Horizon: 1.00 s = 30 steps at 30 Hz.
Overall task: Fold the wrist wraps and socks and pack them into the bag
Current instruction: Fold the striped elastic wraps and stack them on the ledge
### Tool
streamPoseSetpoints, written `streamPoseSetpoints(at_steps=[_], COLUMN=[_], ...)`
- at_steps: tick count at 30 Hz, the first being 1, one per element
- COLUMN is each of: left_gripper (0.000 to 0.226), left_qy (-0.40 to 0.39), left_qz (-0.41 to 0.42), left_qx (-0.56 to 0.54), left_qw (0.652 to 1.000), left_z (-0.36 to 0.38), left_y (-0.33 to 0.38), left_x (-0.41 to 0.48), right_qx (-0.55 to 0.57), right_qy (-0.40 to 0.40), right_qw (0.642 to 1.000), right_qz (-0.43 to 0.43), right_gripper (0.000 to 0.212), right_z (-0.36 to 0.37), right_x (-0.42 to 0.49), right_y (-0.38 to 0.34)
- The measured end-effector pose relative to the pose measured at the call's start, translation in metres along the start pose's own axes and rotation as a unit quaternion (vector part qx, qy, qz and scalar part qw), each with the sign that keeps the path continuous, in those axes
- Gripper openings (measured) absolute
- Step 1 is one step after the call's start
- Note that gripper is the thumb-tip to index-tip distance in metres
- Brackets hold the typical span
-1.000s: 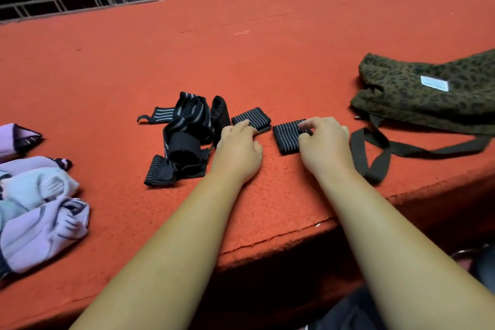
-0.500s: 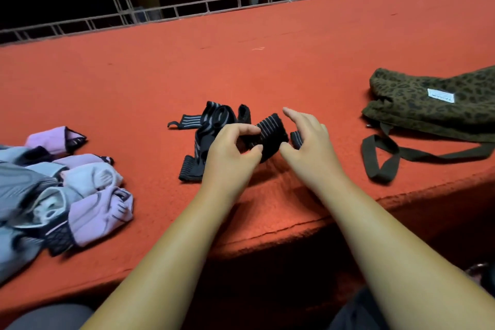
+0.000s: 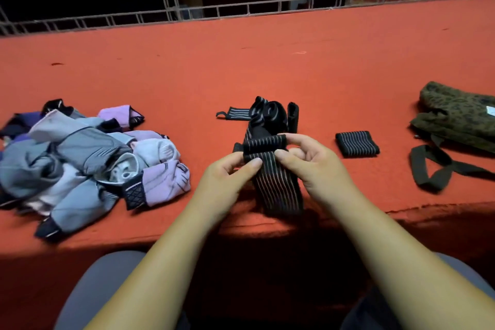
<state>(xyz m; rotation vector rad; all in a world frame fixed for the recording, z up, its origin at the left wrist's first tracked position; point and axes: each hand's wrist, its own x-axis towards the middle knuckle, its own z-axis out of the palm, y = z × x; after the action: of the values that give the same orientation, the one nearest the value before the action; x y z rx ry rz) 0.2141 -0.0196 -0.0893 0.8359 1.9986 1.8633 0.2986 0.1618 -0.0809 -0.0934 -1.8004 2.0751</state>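
Observation:
A black wrist wrap with thin grey stripes (image 3: 273, 182) hangs in front of me above the near table edge, its top end folded over. My left hand (image 3: 227, 174) pinches its left side and my right hand (image 3: 308, 161) pinches its right side. Behind it lies a loose tangle of black striped wraps (image 3: 270, 115). One folded wrist wrap (image 3: 357, 144) rests flat to the right. A heap of lilac, grey and white socks (image 3: 88, 158) sits at the left. The olive leopard-print bag (image 3: 460, 118) lies at the far right, its dark strap (image 3: 434, 166) trailing toward the table edge.
Everything lies on a red felt-covered table (image 3: 267, 67). A metal truss rail (image 3: 187, 12) runs along its far edge. My grey-clad knees (image 3: 99, 289) show below the near edge.
Both hands left the two folded pieces on the table, picked up a wrap and lifted it toward me. The view swung left, showing more of the socks.

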Motion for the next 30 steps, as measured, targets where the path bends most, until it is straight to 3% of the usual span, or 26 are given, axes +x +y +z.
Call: streamPoseSetpoints(at_steps=[7, 9, 10, 12, 17, 20, 22, 27, 30], left_gripper=[0.024, 0.02, 0.017, 0.015, 0.026, 0.072, 0.083, 0.041, 0.023], left_qy=[0.055, 0.074, 0.074, 0.057, 0.048, 0.037, 0.003, 0.029, 0.058], left_qz=[-0.097, -0.106, -0.107, -0.105, -0.104, -0.076, -0.047, -0.02, -0.048], left_qx=[-0.164, -0.191, -0.196, -0.196, -0.186, -0.144, -0.088, 0.035, -0.005], left_qw=[0.98, 0.973, 0.972, 0.973, 0.976, 0.986, 0.995, 0.999, 0.997], left_z=[-0.011, -0.015, -0.018, -0.025, -0.031, -0.04, -0.047, -0.051, -0.048], left_y=[0.025, 0.024, 0.022, 0.018, 0.01, 0.003, -0.002, -0.009, -0.008], left_x=[-0.007, -0.008, -0.009, -0.013, -0.024, -0.025, -0.028, -0.029, -0.03], right_qx=[0.067, 0.009, -0.031, -0.102, -0.111, -0.098, -0.072, -0.083, -0.097], right_qy=[-0.079, -0.113, -0.114, -0.091, -0.042, -0.042, -0.044, -0.096, -0.107], right_qw=[0.992, 0.989, 0.988, 0.985, 0.989, 0.987, 0.986, 0.982, 0.978], right_qz=[0.066, 0.09, 0.099, 0.104, 0.089, 0.122, 0.142, 0.139, 0.149], right_gripper=[0.044, 0.029, 0.02, 0.027, 0.03, 0.028, 0.035, 0.013, 0.012], right_z=[0.019, 0.02, 0.022, 0.025, 0.031, 0.035, 0.039, 0.045, 0.045], right_x=[-0.013, -0.017, -0.019, -0.021, -0.015, -0.013, -0.012, -0.015, -0.016], right_y=[-0.012, -0.014, -0.015, -0.013, -0.002, 0.001, 0.003, 0.003, 0.003])
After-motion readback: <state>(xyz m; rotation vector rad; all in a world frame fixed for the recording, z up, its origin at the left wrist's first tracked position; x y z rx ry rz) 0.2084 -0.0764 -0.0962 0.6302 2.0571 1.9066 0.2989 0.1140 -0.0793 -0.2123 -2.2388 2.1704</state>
